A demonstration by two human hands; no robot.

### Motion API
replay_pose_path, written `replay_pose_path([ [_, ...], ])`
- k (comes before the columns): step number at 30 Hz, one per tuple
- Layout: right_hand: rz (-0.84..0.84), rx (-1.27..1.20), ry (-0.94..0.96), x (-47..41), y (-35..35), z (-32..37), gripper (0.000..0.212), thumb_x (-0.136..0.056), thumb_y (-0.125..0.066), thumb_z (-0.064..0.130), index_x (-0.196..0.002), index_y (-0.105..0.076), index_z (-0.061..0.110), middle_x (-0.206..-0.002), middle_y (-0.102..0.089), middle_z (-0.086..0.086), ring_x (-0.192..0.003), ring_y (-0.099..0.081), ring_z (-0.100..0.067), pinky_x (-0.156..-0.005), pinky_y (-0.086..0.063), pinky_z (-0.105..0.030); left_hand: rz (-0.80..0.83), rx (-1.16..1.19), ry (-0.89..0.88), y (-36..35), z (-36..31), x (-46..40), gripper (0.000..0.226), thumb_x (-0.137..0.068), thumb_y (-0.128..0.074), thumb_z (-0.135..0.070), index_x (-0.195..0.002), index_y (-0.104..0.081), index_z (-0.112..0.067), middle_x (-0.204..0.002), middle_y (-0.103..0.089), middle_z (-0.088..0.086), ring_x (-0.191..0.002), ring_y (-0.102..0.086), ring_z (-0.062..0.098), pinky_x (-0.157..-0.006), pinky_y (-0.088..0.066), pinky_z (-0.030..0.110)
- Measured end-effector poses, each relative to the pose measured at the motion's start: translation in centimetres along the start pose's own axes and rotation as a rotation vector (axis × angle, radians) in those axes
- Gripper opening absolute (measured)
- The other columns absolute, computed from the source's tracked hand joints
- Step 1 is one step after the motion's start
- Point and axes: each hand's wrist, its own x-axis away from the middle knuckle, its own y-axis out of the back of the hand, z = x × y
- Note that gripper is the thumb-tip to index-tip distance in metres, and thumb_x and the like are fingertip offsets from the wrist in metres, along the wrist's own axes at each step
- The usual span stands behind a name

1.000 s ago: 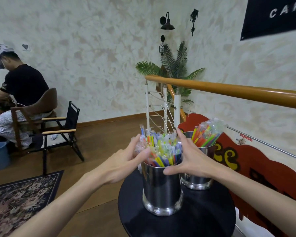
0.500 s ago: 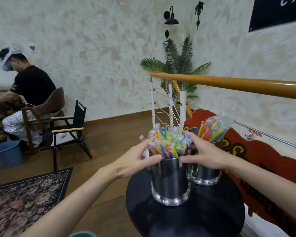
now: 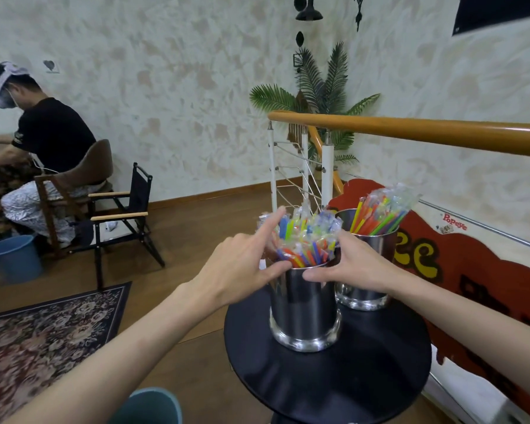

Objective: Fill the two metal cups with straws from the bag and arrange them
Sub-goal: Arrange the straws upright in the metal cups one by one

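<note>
Both hands are up at the rim of the nearer metal cup (image 3: 305, 304), one on each side of it. The left hand (image 3: 242, 264) has its forefinger stretched out along the left side of the straws (image 3: 306, 240) and its thumb lying at the cup's lip, with nothing clasped. The right hand (image 3: 354, 266) reaches in from the other side, thumb laid flat against the rim and fingers spread loosely against the wrapped bundle, also holding nothing. The straws in this cup stand upright, bright in their clear wrappers. Just behind and to the right sits the second metal cup (image 3: 367, 270), touching or nearly touching the first, its own straws (image 3: 380, 212) leaning off to the right. Both cups stand on a small round black desk (image 3: 328, 384). Beyond them runs a wooden handrail (image 3: 410, 130) over white posts, with a red painted board (image 3: 471, 270) below it and a potted palm (image 3: 322, 96) in the corner. Off to the left a seated person (image 3: 43, 142) bends forward in a wooden chair (image 3: 80, 182), beside a black folding chair (image 3: 126, 209), a blue bucket (image 3: 14, 258) and a patterned rug (image 3: 46, 338).
</note>
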Motion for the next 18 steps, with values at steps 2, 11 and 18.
replay_pose_path([
  [2, 0.055, -0.023, -0.047, -0.2, 0.5, -0.4, 0.071, -0.069, -0.091, 0.046, -0.13, -0.057, 0.034, -0.116, -0.072, 0.019, -0.109, -0.065, 0.005, -0.102, -0.05, -0.028, -0.021, 0.113, -0.01, 0.6, 0.1, 0.2, 0.094, -0.089, -0.07, -0.052, -0.16, -0.01, -0.037, -0.102, -0.066, -0.02, -0.09, -0.069, 0.007, -0.086, -0.055, 0.037],
  [11, 0.276, -0.058, -0.127, -0.9, 2.9, 1.1, 0.073, -0.076, -0.086, 0.043, -0.137, -0.048, 0.031, -0.114, -0.068, 0.017, -0.096, -0.066, 0.007, -0.084, -0.051, -0.012, -0.049, 0.131, 0.014, 0.5, 0.4, -3.2, 0.033, -0.081, -0.068, -0.063, -0.098, -0.069, -0.036, -0.093, -0.058, -0.013, -0.086, -0.06, 0.008, -0.078, -0.052, 0.039],
  [18, 0.016, 0.149, -0.053, -1.7, 2.6, 1.7, 0.074, -0.07, -0.083, 0.059, -0.131, -0.055, 0.028, -0.124, -0.055, 0.011, -0.114, -0.056, -0.012, -0.094, -0.045, -0.03, -0.154, 0.267, 0.026, -1.1, -0.1, -4.9, 0.022, -0.086, -0.073, -0.049, -0.093, -0.07, -0.028, -0.074, -0.058, -0.014, -0.069, -0.054, -0.001, -0.07, -0.05, 0.038],
])
